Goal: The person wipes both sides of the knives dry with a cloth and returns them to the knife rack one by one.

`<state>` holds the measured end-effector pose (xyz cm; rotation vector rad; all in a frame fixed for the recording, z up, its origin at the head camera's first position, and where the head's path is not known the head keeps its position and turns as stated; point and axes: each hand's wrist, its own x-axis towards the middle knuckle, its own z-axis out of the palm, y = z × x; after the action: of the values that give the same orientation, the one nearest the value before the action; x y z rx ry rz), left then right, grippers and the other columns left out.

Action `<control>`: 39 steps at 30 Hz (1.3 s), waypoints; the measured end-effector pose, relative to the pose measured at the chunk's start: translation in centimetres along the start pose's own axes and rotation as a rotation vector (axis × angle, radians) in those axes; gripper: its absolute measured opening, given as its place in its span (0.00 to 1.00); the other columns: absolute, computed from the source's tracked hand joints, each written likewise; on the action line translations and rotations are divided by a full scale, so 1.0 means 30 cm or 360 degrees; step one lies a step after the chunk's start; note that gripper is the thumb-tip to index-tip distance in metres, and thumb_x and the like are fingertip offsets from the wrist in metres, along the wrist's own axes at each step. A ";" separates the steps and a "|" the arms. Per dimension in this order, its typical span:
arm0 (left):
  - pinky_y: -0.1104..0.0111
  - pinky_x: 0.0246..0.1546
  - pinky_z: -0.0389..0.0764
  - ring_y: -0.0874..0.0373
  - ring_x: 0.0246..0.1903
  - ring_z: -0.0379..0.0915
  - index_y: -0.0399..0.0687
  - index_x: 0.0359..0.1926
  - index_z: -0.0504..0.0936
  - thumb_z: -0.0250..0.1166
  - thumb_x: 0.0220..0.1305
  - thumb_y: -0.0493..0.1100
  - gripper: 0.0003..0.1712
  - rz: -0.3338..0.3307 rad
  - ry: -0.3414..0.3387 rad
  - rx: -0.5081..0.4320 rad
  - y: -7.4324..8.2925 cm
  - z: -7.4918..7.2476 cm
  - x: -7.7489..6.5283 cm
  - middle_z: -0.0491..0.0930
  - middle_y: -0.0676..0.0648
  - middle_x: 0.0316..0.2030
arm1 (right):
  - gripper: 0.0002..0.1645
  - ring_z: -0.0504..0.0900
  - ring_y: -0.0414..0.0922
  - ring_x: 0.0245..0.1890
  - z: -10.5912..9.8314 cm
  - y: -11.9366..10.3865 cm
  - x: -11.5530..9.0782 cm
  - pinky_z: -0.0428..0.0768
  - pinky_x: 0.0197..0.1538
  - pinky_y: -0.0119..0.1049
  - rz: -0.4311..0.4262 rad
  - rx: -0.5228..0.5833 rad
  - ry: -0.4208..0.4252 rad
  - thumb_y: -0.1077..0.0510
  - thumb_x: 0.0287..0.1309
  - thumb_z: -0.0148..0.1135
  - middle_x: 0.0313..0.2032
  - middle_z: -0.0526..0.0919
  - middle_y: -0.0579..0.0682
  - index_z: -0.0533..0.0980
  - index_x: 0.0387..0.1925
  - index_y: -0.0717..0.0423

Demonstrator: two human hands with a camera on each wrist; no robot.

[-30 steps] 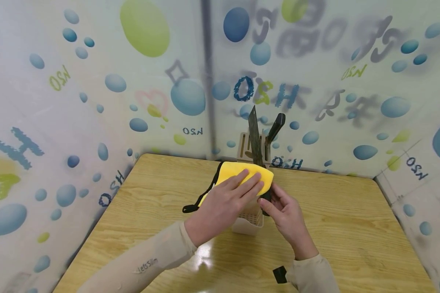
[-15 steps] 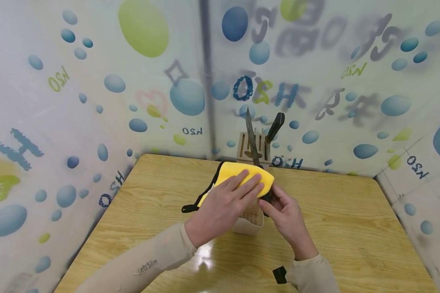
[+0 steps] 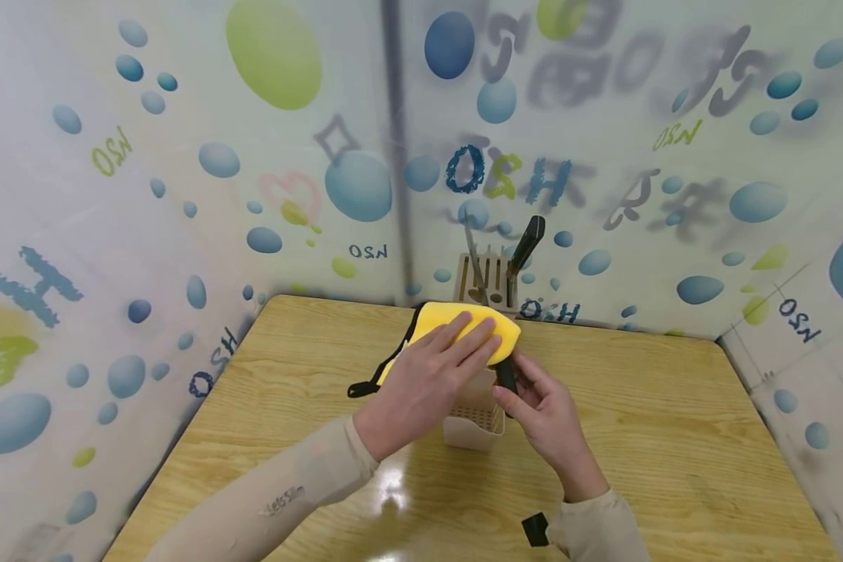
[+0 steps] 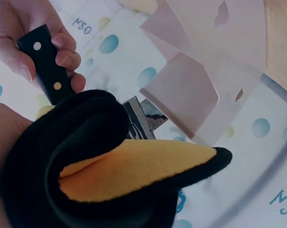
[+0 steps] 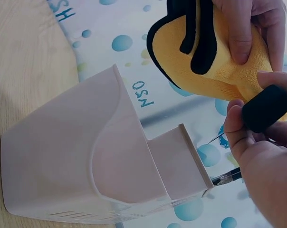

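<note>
My right hand (image 3: 551, 410) grips a knife by its black riveted handle (image 4: 46, 66), with the blade (image 3: 475, 265) pointing up and away. A yellow cloth (image 3: 432, 314) with black edging is folded over the blade close to the handle. My left hand (image 3: 425, 382) holds this cloth, its fingers lying along the top; in the right wrist view the thumb (image 5: 239, 45) presses from the other side. Part of the blade is hidden under the cloth. Behind and below the hands stands a pale knife holder (image 5: 53, 142) with slots and a perforated front compartment.
A second knife with a black handle (image 3: 528, 243) leans in the holder's right side. The wooden table (image 3: 309, 343) meets patterned walls (image 3: 351, 94) at the back and sides. A small black strap end (image 3: 535, 529) shows beside my right sleeve.
The blade has turned from broad side to nearly edge-on, its tip shifting left. The left hand and cloth have moved slightly up the blade, showing more handle. The right hand stays in place.
</note>
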<state>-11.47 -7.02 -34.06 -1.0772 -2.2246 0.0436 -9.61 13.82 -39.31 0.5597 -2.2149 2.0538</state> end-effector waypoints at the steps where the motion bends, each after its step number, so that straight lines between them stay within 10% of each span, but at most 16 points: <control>1: 0.63 0.69 0.73 0.47 0.70 0.69 0.46 0.70 0.77 0.63 0.68 0.28 0.30 -0.0003 0.0003 0.0001 -0.003 0.001 0.001 0.74 0.45 0.70 | 0.36 0.82 0.35 0.57 0.001 0.000 0.001 0.83 0.53 0.27 -0.0003 0.0002 -0.0002 0.70 0.69 0.62 0.68 0.71 0.70 0.62 0.75 0.70; 39: 0.64 0.68 0.74 0.46 0.71 0.68 0.46 0.71 0.76 0.68 0.69 0.34 0.31 0.0048 -0.0045 -0.0012 0.055 -0.018 -0.036 0.74 0.46 0.70 | 0.35 0.82 0.37 0.53 -0.011 0.007 0.000 0.83 0.55 0.28 -0.0001 -0.0098 0.0045 0.70 0.64 0.67 0.62 0.76 0.64 0.67 0.71 0.69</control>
<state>-9.55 -6.83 -34.72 -1.1205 -2.2356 0.0635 -9.75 14.16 -39.46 0.5223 -2.2533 1.9726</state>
